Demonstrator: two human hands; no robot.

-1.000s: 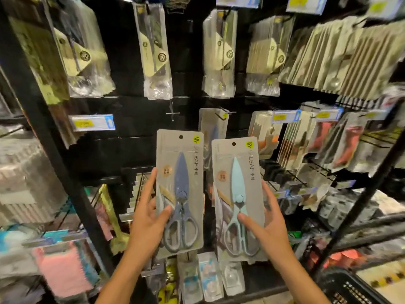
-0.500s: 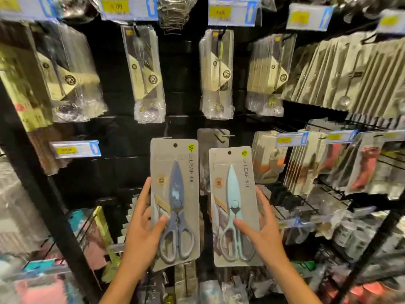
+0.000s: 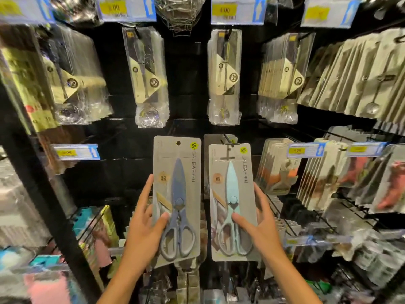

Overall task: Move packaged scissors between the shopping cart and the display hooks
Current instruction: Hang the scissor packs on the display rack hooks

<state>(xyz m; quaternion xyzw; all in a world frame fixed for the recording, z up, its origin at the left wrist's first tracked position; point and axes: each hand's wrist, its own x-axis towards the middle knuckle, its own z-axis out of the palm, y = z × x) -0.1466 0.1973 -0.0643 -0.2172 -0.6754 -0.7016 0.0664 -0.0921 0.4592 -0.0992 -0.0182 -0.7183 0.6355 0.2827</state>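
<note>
Two grey cards of packaged scissors are held upright in front of a black display wall. My left hand (image 3: 146,233) grips the pack with dark blue scissors (image 3: 177,198) by its lower left edge, thumb across the handles. My right hand (image 3: 258,229) grips the pack with light blue scissors (image 3: 232,200) by its lower right edge. The top of the light blue pack sits at a metal display hook (image 3: 228,142), whose tip shows over the card's hang hole. Another grey card (image 3: 213,139) hangs just behind it. The dark blue pack's hang hole is free of any hook.
Rows of bagged kitchen utensils (image 3: 151,77) hang above, under yellow price tags (image 3: 237,9). Packs of other tools (image 3: 328,172) crowd the hooks on the right. A black upright post (image 3: 46,185) runs down the left. More goods fill the lower shelves. No cart is in view.
Both hands have lifted the two packs higher and closer to the wall. The light blue pack's top has reached the hook. My view has tilted upward.
</note>
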